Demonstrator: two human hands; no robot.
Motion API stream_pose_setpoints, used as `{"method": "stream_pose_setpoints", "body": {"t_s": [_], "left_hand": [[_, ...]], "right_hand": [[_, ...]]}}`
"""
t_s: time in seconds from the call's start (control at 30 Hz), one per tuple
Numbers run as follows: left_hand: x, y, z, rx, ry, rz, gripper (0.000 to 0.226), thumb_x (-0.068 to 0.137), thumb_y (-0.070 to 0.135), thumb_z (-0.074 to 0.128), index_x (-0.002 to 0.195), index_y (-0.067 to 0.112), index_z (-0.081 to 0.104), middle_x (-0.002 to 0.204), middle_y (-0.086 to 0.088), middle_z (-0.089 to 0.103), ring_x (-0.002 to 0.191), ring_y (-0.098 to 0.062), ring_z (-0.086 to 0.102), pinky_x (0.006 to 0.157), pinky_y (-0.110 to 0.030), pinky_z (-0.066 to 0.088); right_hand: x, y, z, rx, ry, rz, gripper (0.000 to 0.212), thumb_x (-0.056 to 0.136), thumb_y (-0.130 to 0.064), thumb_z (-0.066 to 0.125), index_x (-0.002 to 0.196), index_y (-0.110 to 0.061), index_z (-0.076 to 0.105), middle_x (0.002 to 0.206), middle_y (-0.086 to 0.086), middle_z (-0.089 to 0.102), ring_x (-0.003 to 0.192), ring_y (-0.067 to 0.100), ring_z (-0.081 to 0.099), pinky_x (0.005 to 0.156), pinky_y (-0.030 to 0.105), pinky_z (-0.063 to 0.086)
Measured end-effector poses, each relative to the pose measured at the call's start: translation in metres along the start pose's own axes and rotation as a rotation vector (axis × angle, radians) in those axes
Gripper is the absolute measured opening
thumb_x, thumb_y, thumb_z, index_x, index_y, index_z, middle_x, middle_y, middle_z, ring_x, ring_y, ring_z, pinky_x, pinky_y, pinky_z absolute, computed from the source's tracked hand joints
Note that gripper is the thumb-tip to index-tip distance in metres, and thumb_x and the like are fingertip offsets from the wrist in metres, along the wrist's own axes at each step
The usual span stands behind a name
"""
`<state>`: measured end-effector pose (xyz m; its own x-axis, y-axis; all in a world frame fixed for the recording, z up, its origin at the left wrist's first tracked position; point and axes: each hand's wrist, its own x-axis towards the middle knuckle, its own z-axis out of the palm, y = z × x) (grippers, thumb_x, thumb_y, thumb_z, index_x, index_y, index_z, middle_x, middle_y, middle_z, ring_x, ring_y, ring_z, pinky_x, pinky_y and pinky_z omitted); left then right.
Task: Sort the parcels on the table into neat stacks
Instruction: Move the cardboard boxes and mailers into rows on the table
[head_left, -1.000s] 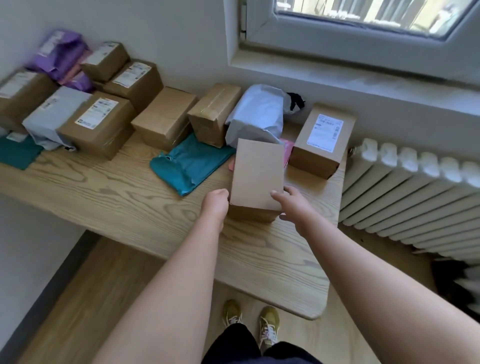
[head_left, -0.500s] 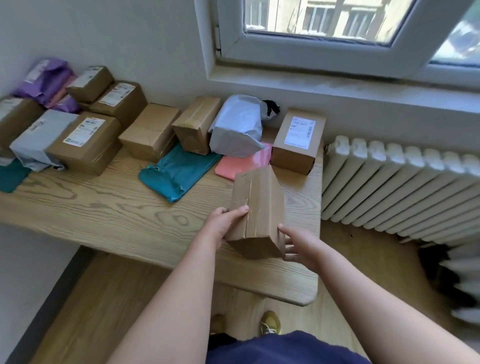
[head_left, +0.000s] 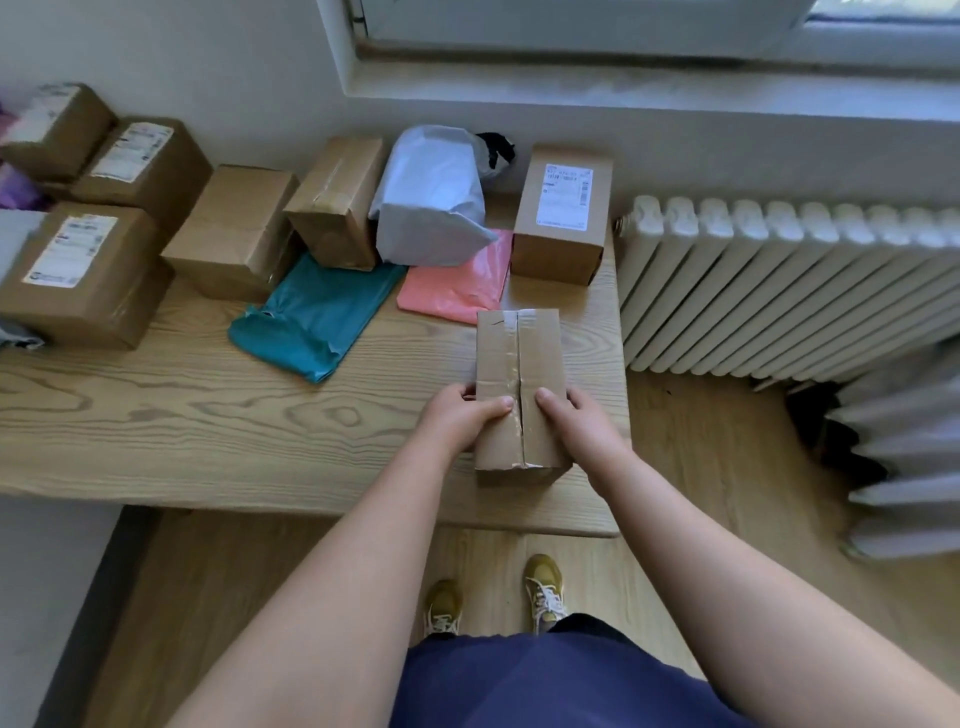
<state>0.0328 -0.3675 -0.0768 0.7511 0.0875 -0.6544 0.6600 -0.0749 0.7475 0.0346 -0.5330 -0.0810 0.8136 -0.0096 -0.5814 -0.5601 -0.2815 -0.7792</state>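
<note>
Standing in yellow shoes (head_left: 543, 587) on a wooden floor (head_left: 234, 597), close to the near edge of a pale wood-grain desk (head_left: 156, 426). Gripping the near end of a taped cardboard box (head_left: 519, 358) with both hands: left hand (head_left: 457, 415) curled round its left side, right hand (head_left: 582, 421) round its right, thumbs on top beside the seam. Lying flat now by the desk's right near corner, seam up, no longer tilted on edge as half a second ago. Beyond, a teal mailer (head_left: 317, 317), pink mailer (head_left: 457, 280), grey mailer (head_left: 431, 197) and labelled box (head_left: 563, 213); brown boxes (head_left: 234, 228) further left along the wall. White radiator (head_left: 779, 280) at right.
</note>
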Motion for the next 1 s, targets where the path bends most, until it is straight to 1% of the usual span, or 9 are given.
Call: {"method": "stream_pose_setpoints", "body": {"t_s": [0.1, 0.17, 0.3, 0.4, 0.53, 0.63, 0.77, 0.93, 1.0], "left_hand": [[0.004, 0.001, 0.000, 0.029, 0.001, 0.010, 0.020, 0.083, 0.017, 0.078, 0.099, 0.022, 0.067, 0.108, -0.003, 0.074, 0.097, -0.019, 0.070, 0.091, -0.042, 0.057], [0.006, -0.001, 0.000, 0.054, 0.008, 0.016, 0.022, 0.082, 0.019, 0.078, 0.102, 0.019, 0.069, 0.107, -0.003, 0.074, 0.096, -0.019, 0.071, 0.091, -0.042, 0.057], [0.002, 0.001, 0.002, 0.124, 0.028, 0.008, 0.046, 0.069, 0.034, 0.080, 0.111, 0.018, 0.069, 0.104, 0.001, 0.074, 0.095, -0.018, 0.071, 0.091, -0.043, 0.057], [-0.002, 0.007, 0.006, 0.162, 0.058, -0.006, 0.061, 0.055, 0.045, 0.072, 0.111, 0.022, 0.067, 0.105, 0.004, 0.073, 0.096, -0.018, 0.069, 0.090, -0.042, 0.057], [-0.006, 0.007, 0.009, 0.137, -0.003, -0.054, 0.048, 0.068, 0.043, 0.077, 0.110, 0.023, 0.069, 0.104, 0.004, 0.074, 0.095, -0.018, 0.070, 0.087, -0.043, 0.058], [-0.003, 0.004, 0.009, 0.140, -0.004, -0.063, 0.046, 0.067, 0.045, 0.077, 0.107, 0.023, 0.070, 0.103, 0.002, 0.074, 0.094, -0.019, 0.070, 0.086, -0.043, 0.058], [0.005, -0.001, 0.006, 0.137, -0.009, -0.033, 0.036, 0.078, 0.038, 0.079, 0.109, 0.021, 0.071, 0.104, 0.002, 0.075, 0.093, -0.018, 0.071, 0.084, -0.040, 0.059], [-0.006, 0.000, -0.007, 0.043, -0.116, -0.044, 0.022, 0.094, 0.037, 0.065, 0.107, 0.019, 0.068, 0.106, 0.000, 0.073, 0.089, -0.012, 0.069, 0.065, -0.028, 0.056], [-0.012, -0.002, -0.014, -0.077, -0.140, -0.083, 0.020, 0.098, 0.034, 0.060, 0.105, 0.018, 0.067, 0.100, 0.000, 0.072, 0.086, -0.015, 0.069, 0.066, -0.029, 0.057]], "right_hand": [[0.003, -0.003, 0.000, -0.084, 0.020, -0.017, 0.035, 0.098, -0.039, 0.057, 0.128, -0.021, 0.060, 0.121, 0.001, 0.068, 0.109, 0.020, 0.063, 0.100, 0.044, 0.050], [0.003, -0.005, 0.000, -0.124, 0.025, -0.025, 0.036, 0.098, -0.040, 0.056, 0.128, -0.020, 0.060, 0.121, 0.001, 0.068, 0.111, 0.021, 0.063, 0.101, 0.045, 0.049], [0.002, -0.004, 0.001, -0.159, 0.033, -0.020, 0.038, 0.097, -0.041, 0.055, 0.128, -0.020, 0.061, 0.120, 0.001, 0.068, 0.111, 0.023, 0.063, 0.101, 0.047, 0.048], [0.000, -0.005, 0.000, -0.173, 0.026, -0.020, 0.040, 0.097, -0.043, 0.054, 0.129, -0.020, 0.060, 0.120, 0.001, 0.069, 0.112, 0.023, 0.063, 0.101, 0.046, 0.048], [-0.002, -0.009, -0.003, -0.195, 0.014, -0.023, 0.040, 0.100, -0.039, 0.053, 0.132, -0.017, 0.059, 0.123, 0.002, 0.067, 0.113, 0.022, 0.061, 0.100, 0.039, 0.048], [-0.002, -0.012, -0.003, -0.236, 0.011, -0.030, 0.038, 0.100, -0.038, 0.053, 0.131, -0.017, 0.059, 0.123, 0.004, 0.067, 0.115, 0.024, 0.061, 0.102, 0.043, 0.048], [-0.002, -0.018, -0.004, -0.288, 0.012, -0.027, 0.038, 0.099, -0.036, 0.055, 0.131, -0.016, 0.058, 0.121, 0.004, 0.067, 0.114, 0.024, 0.062, 0.100, 0.042, 0.049], [-0.005, -0.020, -0.004, -0.264, 0.001, -0.028, 0.039, 0.100, -0.036, 0.054, 0.133, -0.015, 0.056, 0.123, 0.004, 0.065, 0.115, 0.023, 0.061, 0.100, 0.041, 0.049], [-0.008, -0.021, -0.003, -0.245, -0.003, -0.003, 0.040, 0.101, -0.037, 0.053, 0.134, -0.013, 0.055, 0.124, 0.005, 0.064, 0.115, 0.024, 0.060, 0.101, 0.042, 0.048]]}}
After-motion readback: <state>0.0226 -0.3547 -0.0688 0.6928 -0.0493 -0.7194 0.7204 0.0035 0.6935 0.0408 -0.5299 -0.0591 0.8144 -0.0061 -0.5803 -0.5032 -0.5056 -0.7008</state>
